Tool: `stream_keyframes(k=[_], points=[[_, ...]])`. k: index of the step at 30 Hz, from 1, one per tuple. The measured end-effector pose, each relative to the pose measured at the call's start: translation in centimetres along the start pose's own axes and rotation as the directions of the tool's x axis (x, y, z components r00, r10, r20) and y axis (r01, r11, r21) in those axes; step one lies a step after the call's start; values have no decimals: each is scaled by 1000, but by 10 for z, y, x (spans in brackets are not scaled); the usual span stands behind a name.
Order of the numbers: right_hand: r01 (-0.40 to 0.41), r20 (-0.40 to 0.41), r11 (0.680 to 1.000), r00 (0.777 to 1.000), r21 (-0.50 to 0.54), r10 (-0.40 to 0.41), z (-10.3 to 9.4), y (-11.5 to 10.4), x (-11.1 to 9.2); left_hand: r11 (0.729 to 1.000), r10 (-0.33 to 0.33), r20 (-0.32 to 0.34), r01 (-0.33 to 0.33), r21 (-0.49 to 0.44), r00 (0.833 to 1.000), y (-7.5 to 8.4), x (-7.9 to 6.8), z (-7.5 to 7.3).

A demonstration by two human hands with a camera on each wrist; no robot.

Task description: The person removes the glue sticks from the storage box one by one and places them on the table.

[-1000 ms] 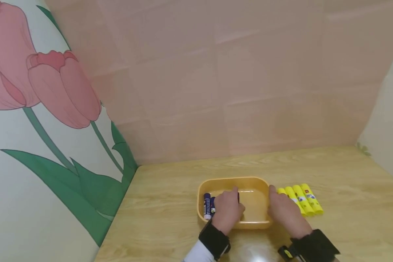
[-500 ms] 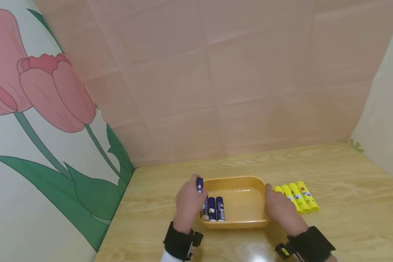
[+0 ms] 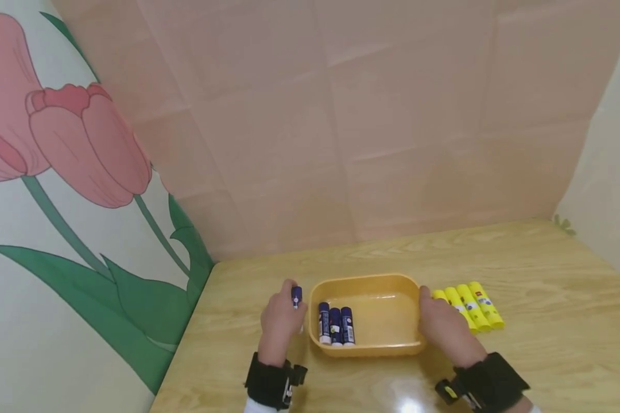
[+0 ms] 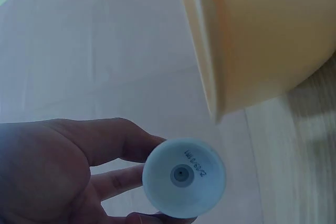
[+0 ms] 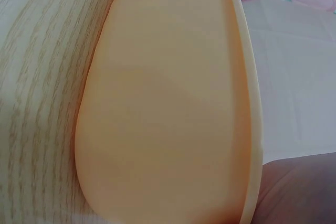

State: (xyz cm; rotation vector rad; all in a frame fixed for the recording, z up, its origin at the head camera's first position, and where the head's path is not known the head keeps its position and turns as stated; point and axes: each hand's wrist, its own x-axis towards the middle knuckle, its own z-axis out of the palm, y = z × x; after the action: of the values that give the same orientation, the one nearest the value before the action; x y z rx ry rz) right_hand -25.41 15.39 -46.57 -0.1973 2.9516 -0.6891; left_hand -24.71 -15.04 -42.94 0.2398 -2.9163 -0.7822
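Note:
A dark blue glue stick [image 3: 297, 296] is held in my left hand [image 3: 278, 318], just outside the left end of the yellow plastic tray [image 3: 365, 279]. In the left wrist view the white round base of that glue stick [image 4: 181, 195] faces the camera, with the fingers and thumb around it. The tray's wall [image 4: 273, 40] stands beside it, apart. Three more dark blue glue sticks [image 3: 335, 326] lie side by side in the tray's left part. My right hand [image 3: 446, 324] grips the tray's right end, thumb at the rim; its other fingers are mostly hidden.
Several yellow glue sticks [image 3: 479, 307] lie in a row on the wooden table [image 3: 227, 332], right of the tray and behind my right hand. A pinkish sheet [image 3: 289, 126] covers the back wall. A wall with painted tulips [image 3: 88, 143] borders the left side.
My left hand took a blue glue stick up from inside the tray and carried it left over the rim, then lower outside it. The right hand stays at the tray's right end.

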Motion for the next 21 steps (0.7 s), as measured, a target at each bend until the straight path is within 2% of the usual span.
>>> stream_keyframes(k=[12,21], points=[[5,-22,1000,1000,0,-5,3,1,0,1000,-23,8,22,11,1000,-13,2,13],[-26,27,1000,999,6,25,4,1,4,997,-72,58,70,36,996,-27,10,29]])
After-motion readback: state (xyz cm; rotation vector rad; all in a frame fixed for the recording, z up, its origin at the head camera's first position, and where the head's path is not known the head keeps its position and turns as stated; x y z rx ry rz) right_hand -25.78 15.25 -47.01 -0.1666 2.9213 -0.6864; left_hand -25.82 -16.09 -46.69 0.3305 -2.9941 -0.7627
